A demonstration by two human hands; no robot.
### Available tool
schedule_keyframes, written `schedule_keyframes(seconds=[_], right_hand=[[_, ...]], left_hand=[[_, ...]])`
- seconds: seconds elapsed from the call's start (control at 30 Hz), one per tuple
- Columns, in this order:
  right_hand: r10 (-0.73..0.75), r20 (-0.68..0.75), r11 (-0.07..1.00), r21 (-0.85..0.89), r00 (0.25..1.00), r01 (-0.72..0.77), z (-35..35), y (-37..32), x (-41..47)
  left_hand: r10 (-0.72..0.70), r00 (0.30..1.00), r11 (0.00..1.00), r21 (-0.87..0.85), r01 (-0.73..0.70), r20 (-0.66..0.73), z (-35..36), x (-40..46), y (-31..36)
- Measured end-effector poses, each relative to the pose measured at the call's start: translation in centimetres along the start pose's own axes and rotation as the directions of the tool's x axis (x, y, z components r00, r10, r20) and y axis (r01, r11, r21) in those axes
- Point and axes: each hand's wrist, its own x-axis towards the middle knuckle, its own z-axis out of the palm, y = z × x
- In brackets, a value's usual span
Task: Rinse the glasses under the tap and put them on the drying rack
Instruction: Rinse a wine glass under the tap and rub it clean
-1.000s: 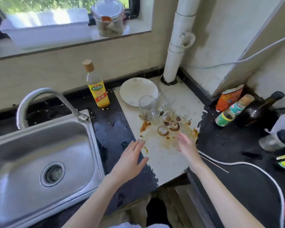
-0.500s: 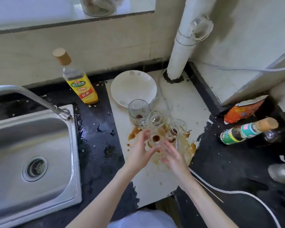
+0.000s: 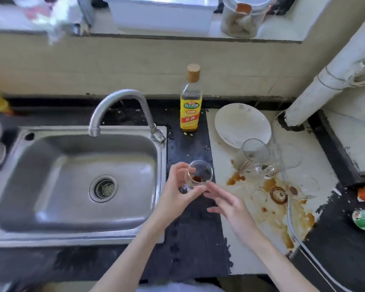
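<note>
Head view: the person's left hand [image 3: 178, 191] now grips a small glass [image 3: 198, 173] with a brown residue in its bottom, fingers and thumb curled round its lower part. Half a second ago that hand was only reaching into the cluster of glasses on the stained white board; the glass has since been lifted away and is held tilted over the dark counter [image 3: 190, 232], just off the sink's [image 3: 76, 234] three o'clock rim. The right hand [image 3: 230, 205] holds nothing: its fingers are spread and nearly straight, the tips close to the base of the glass at its five o'clock, though contact cannot be told. Earlier it lay among the glasses as well.

The remaining glasses [image 3: 259, 159] stand bunched on the white board [image 3: 236, 249], at three o'clock from the held glass and well apart from it, with brown puddles [image 3: 278, 194] and ring marks around them. A white plate [image 3: 240, 123] lies at twelve o'clock from that bunch.

The view has swung left since the earlier frame, so the whole sink shows, with its drain [image 3: 103, 188] near the middle and the curved tap [image 3: 120, 102] arching over its back rim; no water is seen running. A yellow-labelled bottle [image 3: 190, 106] with a cork-coloured cap stands upright on the dark counter at one o'clock from the tap's base. A white pipe [image 3: 325, 85] rises at the far right.
</note>
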Motion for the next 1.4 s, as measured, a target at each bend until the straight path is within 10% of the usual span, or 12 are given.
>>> schedule_keyframes(seconds=[0.2,0.5,0.7,1.4], right_hand=[[0.025,0.112,0.992,-0.123,0.993,-0.011,12.1,-2.2,3.9],[-0.174,-0.244,0.835,-0.549,0.954,0.012,15.8,-4.5,17.0],[-0.277,-0.350,0.868,-0.490,0.895,0.077,17.5,-2.3,19.7],[-0.573,-0.176,0.641,-0.704,0.800,0.305,18.3,2.9,19.6]], left_hand=[[-0.057,0.996,0.995,-0.089,0.051,-0.072,-12.3,-0.6,-1.4],[-0.302,0.938,0.938,-0.232,0.259,-0.172,-21.6,2.4,-5.9],[-0.515,0.849,0.813,-0.380,0.441,-0.118,-22.6,1.9,-8.7],[-0.260,0.930,0.965,-0.051,0.255,-0.261,-20.5,2.0,-9.9]])
